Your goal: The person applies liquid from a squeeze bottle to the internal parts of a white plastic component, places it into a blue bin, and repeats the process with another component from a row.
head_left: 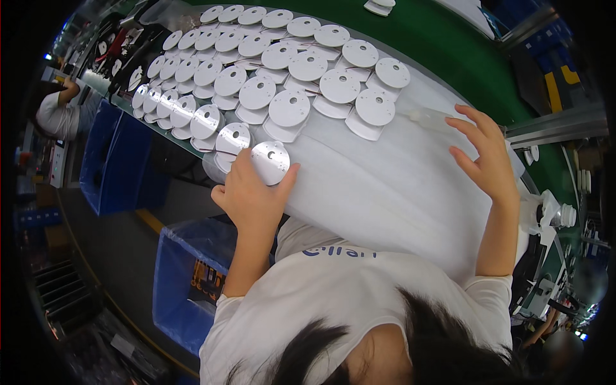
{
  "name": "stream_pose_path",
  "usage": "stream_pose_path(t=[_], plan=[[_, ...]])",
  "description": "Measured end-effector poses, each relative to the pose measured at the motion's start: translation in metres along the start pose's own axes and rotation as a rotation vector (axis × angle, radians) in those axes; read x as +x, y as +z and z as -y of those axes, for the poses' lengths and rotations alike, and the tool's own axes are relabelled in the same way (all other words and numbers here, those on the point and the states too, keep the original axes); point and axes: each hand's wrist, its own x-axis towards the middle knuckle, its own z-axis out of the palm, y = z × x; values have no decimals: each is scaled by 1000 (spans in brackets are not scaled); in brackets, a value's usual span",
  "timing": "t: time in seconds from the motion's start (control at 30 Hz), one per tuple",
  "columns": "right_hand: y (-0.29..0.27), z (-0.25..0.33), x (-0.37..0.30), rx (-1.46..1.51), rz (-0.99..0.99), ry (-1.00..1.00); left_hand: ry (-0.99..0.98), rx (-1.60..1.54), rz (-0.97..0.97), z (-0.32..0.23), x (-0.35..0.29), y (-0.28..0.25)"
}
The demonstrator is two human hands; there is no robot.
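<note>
My left hand (249, 196) grips a white round disc (271, 162) by its edge, with the thumb on the right side and fingers on the left. The disc has a small central hole and a shiny face. Just beyond it stands another white disc (232, 137), close to my fingertips. My right hand (486, 156) hovers over the right side of the table with its fingers spread and nothing in them. Nearest to its fingertips lies a translucent, pale bottle-like piece (428, 120). What is under the gripped disc is hidden.
Several rows of similar white discs (307, 65) on white plates fill the far left of the white-covered table (378, 192). Green surface (436, 58) borders it. Below left are blue bins (168, 282). A white bottle (564, 216) stands right. Another person (59, 112) sits far left.
</note>
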Motion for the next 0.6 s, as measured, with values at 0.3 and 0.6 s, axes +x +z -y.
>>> stream_pose_path(t=[0.3,0.6], plan=[[10,2,-2,57,49,-6,6,43,-76,4,6,4],[12,2,-10,42,-16,11,0,106,-96,10,9,12]])
